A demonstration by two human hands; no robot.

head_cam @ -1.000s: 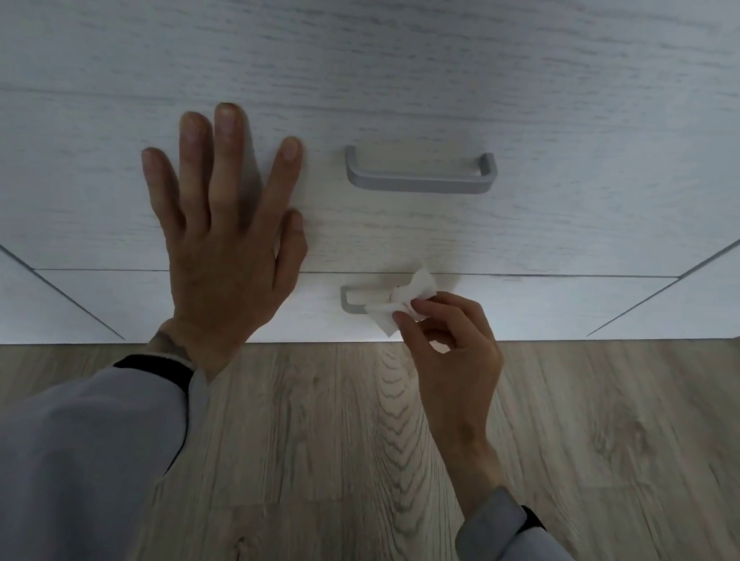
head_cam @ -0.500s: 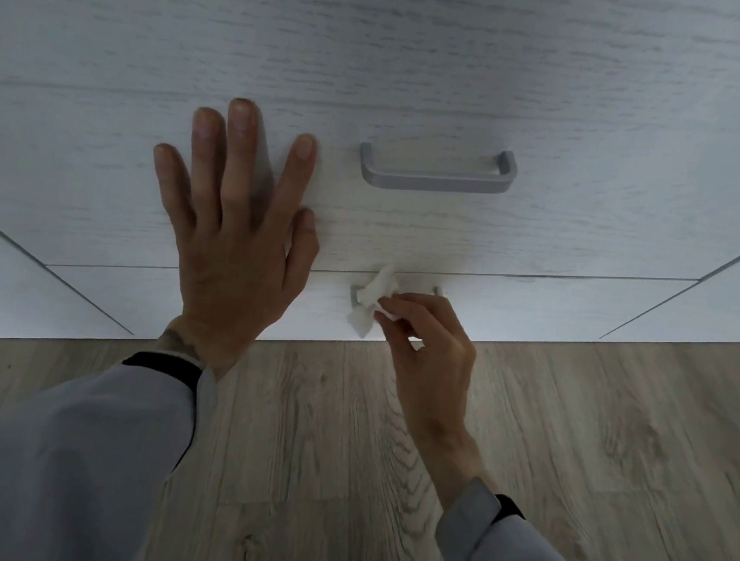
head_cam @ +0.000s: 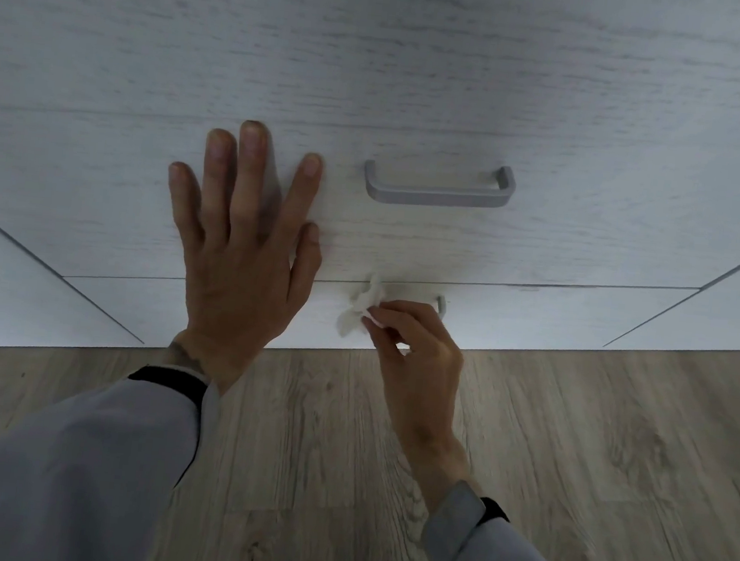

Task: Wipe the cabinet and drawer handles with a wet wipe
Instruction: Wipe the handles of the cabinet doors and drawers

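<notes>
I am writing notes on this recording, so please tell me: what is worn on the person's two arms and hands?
Both hands are bare: the left hand and the right hand have no gloves and no visible rings. Each arm wears a loose light grey sleeve, with a black band at the left wrist and another black band at the right cuff. A dark marking shows on the left wrist.

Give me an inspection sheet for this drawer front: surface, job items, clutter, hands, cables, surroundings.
Surface: pale wood-grain drawer fronts, closed, no marks visible.
Job's things: wet wipe crumpled at the left end of the lower handle, most of that handle hidden; upper handle bare.
Clutter: nothing seen.
Hands: left hand flat, fingers spread, on the upper drawer front; right hand pinching the wipe.
Cables: nothing seen.
Surroundings: wood-look floor; grey sleeves with dark cuffs.
</notes>
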